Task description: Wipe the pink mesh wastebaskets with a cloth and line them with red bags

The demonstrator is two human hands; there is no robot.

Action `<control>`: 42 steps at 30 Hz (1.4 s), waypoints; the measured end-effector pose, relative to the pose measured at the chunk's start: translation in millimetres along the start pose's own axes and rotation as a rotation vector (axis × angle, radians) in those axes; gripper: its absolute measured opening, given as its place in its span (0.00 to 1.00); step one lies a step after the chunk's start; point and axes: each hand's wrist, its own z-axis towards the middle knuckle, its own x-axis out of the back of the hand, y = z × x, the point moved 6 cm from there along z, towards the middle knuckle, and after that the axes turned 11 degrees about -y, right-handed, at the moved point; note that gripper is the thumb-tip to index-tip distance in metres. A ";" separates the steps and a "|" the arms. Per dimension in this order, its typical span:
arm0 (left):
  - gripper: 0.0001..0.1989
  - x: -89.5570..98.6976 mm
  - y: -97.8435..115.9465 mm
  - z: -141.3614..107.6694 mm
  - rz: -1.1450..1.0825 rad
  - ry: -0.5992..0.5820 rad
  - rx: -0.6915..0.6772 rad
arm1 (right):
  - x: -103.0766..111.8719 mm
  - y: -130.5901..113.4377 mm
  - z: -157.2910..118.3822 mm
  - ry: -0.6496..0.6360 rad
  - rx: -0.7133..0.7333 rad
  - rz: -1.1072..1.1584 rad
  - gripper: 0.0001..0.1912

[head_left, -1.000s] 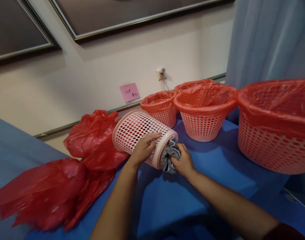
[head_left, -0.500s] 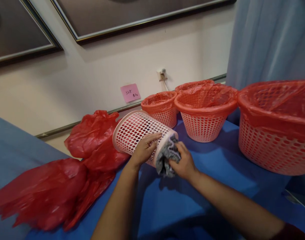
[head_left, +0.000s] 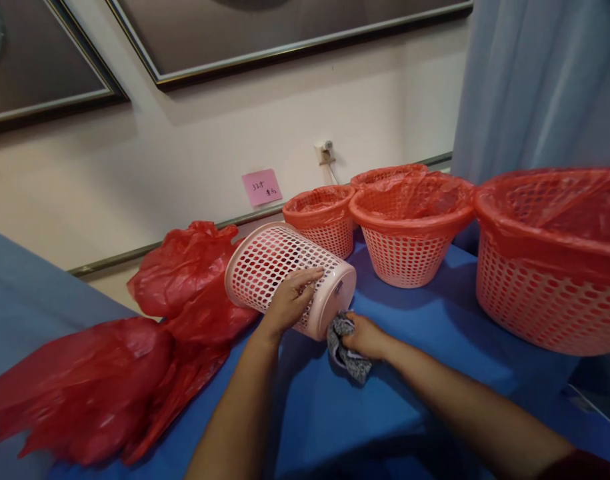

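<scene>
A light pink perforated wastebasket (head_left: pixel 265 267) lies on its side, tilted, its open end to the left and its solid base facing right toward me. My left hand (head_left: pixel 291 300) holds the basket by its near side, fingers laid over the holes close to the base. Bunched in my right hand (head_left: pixel 367 337) is a grey cloth (head_left: pixel 347 350) with pale edging. My right fingers are closed on the cloth, just by the lower edge of the base. Part of the cloth hangs down over the blue table cover (head_left: pixel 325 407).
Red plastic bags (head_left: pixel 109 380) lie heaped at the left. Behind and right stand bag-lined baskets: a small one (head_left: pixel 329 230), a wider one (head_left: pixel 405 250), another partly hidden (head_left: pixel 385 175), and a large one (head_left: pixel 549 287). A pink note (head_left: pixel 262 187) is on the wall.
My right hand has moved the cloth down and slightly right, off the face of the base, which now shows. My left hand and the wastebasket have stayed nearly still.
</scene>
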 end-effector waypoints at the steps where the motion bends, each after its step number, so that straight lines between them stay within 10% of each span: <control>1: 0.17 0.2 0.5 0.1 0.002 0.000 0.004 | -1.0 -5.0 -2.0 -0.031 0.007 0.057 0.14; 11: 0.17 -0.4 2.1 0.3 -0.024 0.003 0.005 | 64.8 -52.8 -4.4 0.512 0.237 0.168 0.24; 15: 0.17 0.3 2.9 -0.8 -0.042 0.002 0.013 | 11.2 -66.2 -29.1 0.143 0.560 -0.243 0.25; 19: 0.17 1.2 2.5 -3.9 -0.049 0.002 0.021 | -24.6 -35.6 -39.6 -0.243 0.465 -0.529 0.27; 26: 0.17 2.2 -0.2 -9.1 -0.050 0.013 0.012 | 33.9 -26.2 -15.3 0.016 0.207 -0.517 0.26; 33: 0.14 1.7 7.0 -5.0 -0.088 0.010 -0.026 | 60.7 -120.3 -29.2 0.247 0.627 -0.352 0.30; 42: 0.17 2.7 6.5 -22.1 -0.022 0.067 0.013 | 94.1 -36.4 63.2 0.330 0.016 0.007 0.16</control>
